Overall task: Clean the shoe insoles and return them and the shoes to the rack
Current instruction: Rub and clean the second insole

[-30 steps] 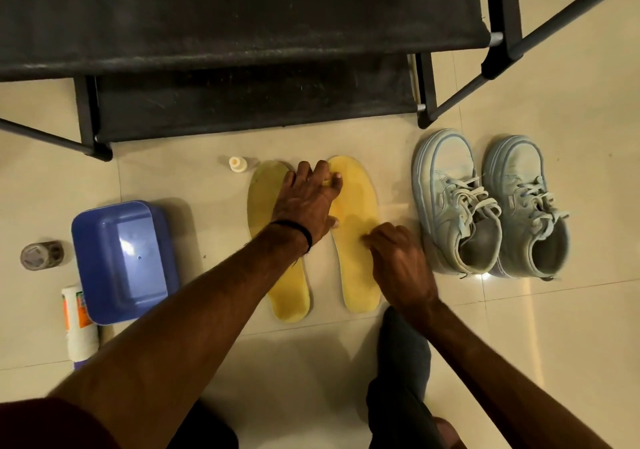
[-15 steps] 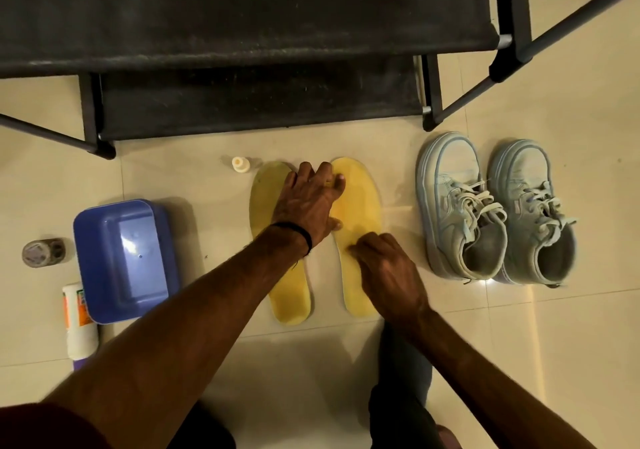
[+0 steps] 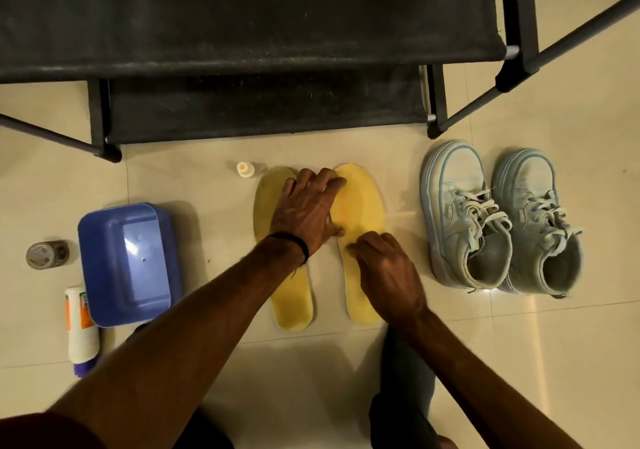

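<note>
The left hand (image 3: 308, 213) is laid flat, fingers spread, across the far ends of the two yellow insoles (image 3: 363, 213) on the floor tiles (image 3: 554, 362). The right hand (image 3: 388, 268) is held over the right insole's middle, fingers curled down; whether anything is gripped cannot be told. The pale shoes (image 3: 502, 220) are stood to the right, near the black rack (image 3: 242, 33).

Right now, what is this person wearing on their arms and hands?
Both forearms are bare, with no gloves or rings to be seen. The left hand has a thin black band round the wrist, with a short strand hanging from it. A dark red sleeve shows at the left upper arm. The right hand wears nothing visible.
</note>
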